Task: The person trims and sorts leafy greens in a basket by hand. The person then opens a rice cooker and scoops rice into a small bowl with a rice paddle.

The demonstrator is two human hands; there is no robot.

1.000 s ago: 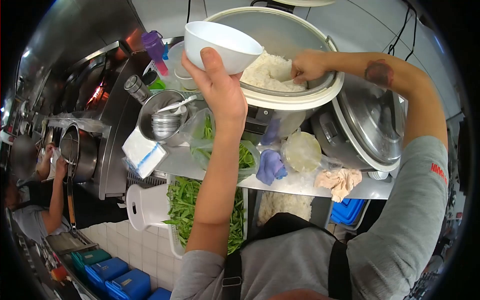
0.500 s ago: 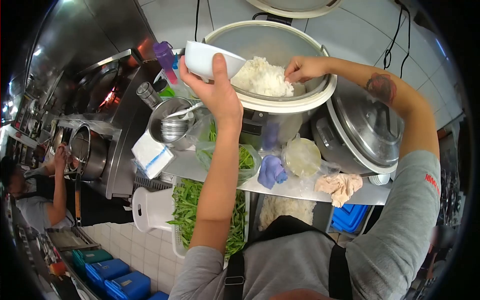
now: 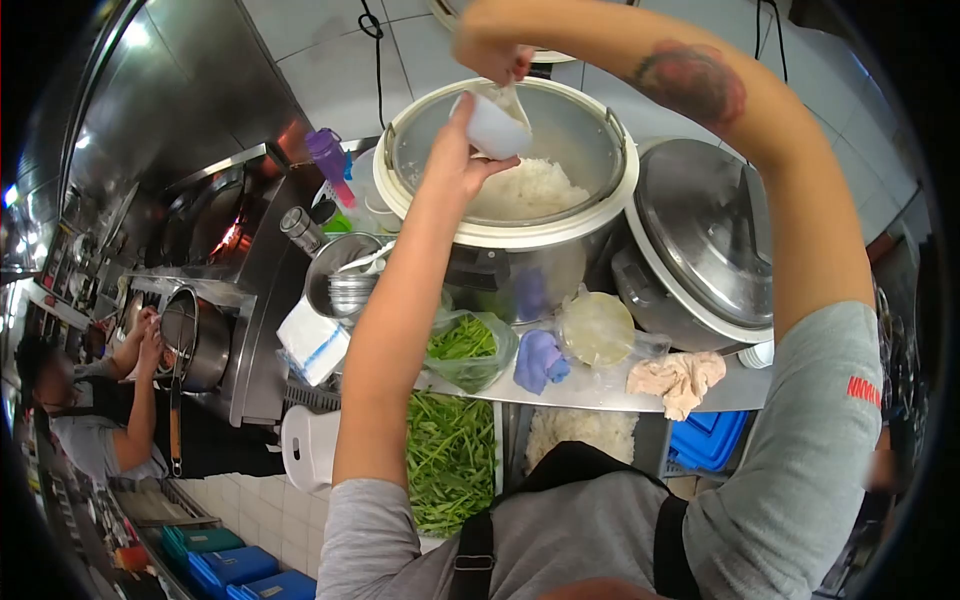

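My left hand [image 3: 462, 160] is closed round a white bowl [image 3: 492, 128], tilted over the near left part of a large rice cooker [image 3: 628, 180]. Above the bowl, my right hand [image 3: 492, 48] is closed, slightly blurred, on what looks like a pale rice paddle [image 3: 517, 102]. The paddle's blade reaches to the bowl's mouth, and its handle is mostly hidden by the fingers. White cooked rice [image 3: 535, 190] is heaped inside the cooker below both hands. The bowl's inside is mostly turned away from view.
A second, lidded cooker [image 3: 700, 235] stands at right. In front lie bagged greens [image 3: 465, 345], a purple cloth [image 3: 541, 360] and a beige cloth [image 3: 677, 383]. A metal pot [image 3: 335, 262] and purple bottle [image 3: 327, 160] are left. Another person [image 3: 110, 410] works beside a pot, near a flame.
My right hand has left the rice, rising and moving left to the bowl with the paddle. My left hand has shifted the bowl right and slightly down, changing its tilt.
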